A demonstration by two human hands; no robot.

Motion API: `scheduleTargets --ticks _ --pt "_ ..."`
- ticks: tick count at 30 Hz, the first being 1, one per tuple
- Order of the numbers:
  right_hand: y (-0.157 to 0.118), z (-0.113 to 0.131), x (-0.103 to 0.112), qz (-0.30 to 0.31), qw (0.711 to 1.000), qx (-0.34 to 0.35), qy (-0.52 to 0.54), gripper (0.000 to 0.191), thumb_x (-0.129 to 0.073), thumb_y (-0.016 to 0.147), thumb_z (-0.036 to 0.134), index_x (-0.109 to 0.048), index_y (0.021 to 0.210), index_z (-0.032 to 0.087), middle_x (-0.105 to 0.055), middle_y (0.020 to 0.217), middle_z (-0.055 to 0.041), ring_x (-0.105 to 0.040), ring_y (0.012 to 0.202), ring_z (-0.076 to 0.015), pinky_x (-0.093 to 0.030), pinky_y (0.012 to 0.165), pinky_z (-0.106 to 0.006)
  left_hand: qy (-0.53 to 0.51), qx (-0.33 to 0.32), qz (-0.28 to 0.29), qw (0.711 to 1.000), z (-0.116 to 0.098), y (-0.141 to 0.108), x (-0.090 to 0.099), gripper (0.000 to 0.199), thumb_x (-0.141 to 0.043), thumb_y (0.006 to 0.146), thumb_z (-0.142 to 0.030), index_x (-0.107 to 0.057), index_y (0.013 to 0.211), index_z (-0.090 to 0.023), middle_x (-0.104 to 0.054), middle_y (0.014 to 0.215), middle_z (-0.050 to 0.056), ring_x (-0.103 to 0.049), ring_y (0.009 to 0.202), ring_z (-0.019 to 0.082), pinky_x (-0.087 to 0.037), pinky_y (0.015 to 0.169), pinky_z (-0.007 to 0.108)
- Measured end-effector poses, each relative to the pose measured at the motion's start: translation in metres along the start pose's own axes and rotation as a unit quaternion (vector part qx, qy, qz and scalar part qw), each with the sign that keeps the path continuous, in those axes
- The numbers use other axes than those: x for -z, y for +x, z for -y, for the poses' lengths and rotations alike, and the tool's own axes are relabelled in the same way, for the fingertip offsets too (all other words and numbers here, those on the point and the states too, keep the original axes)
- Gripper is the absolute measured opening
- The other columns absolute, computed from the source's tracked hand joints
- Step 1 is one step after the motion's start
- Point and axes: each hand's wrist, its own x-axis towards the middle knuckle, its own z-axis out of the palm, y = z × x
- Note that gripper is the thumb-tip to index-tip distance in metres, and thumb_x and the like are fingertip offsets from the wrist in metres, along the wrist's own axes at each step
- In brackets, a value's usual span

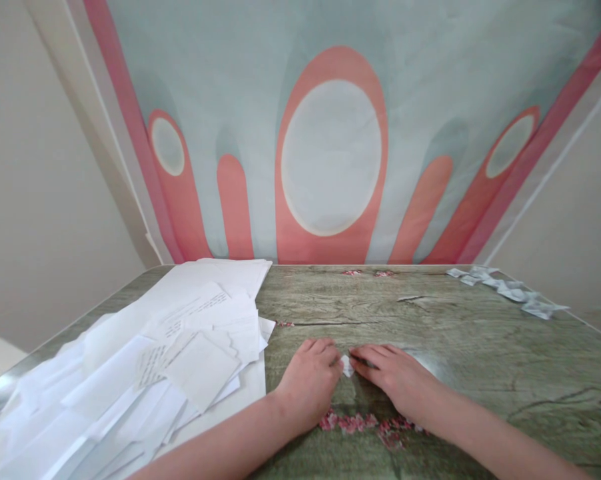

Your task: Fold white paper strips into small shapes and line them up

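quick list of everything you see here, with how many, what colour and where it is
small paper piece: one, white, between the fingertips of both hands
loose papers: many, overlapping, white, some with dark print, left part of the table
larger sheets: count unclear, white, beneath the loose papers
folded pieces: several, too bunched to count, whitish, far right edge of the table
table: one, grey-green wood grain with pink blossom patterns, under everything
backdrop: one, pale grey-blue with coral shapes, behind the table
side walls: two, greyish, either side of the backdrop
left hand: one, bare, left of the small paper piece
right hand: one, bare, right of it
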Motion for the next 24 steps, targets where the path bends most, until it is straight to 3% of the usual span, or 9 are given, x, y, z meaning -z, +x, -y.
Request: scheduleTargets --ticks 11,17,24 --pt "-0.002 0.001 -0.004 -0.026 1.0 -0.005 0.012 0.035 -0.047 0.085 0.009 -0.054 0.118 0.02 -0.058 0.118 -0.0079 -0.052 0.106 -0.0212 -0.042 0.088 -0.037 -0.011 0.007 -0.016 1.0 0.0 -0.005 -0.003 0.02 -0.054 0.076 -0.014 -0.062 0.095 -0.015 -0.062 0.098 0.008 -0.047 0.108 0.024 -0.034 0.093 0.036" --pt "-0.003 -0.001 -0.011 -0.09 0.994 -0.015 0.067 0.028 -0.047 0.088 0.015 -0.059 0.112 0.021 -0.061 0.111 -0.0077 -0.055 0.101 -0.021 -0.043 0.086 -0.038 -0.045 0.011 -0.051 0.998 0.0 -0.007 -0.009 0.023 -0.052 0.076 -0.012 -0.06 0.096 -0.015 -0.06 0.096 0.006 -0.05 0.099 0.022 -0.038 0.088 0.036" --pt "-0.002 0.008 -0.008 -0.109 0.983 -0.068 0.132 0.02 -0.051 0.089 0.021 -0.061 0.106 0.022 -0.064 0.102 -0.0054 -0.056 0.094 -0.0203 -0.044 0.082 -0.036 -0.095 0.026 -0.099 0.99 -0.002 -0.006 -0.01 0.029 -0.049 0.079 -0.012 -0.057 0.106 -0.02 -0.06 0.098 0.004 -0.051 0.096 0.021 -0.04 0.085 0.036"
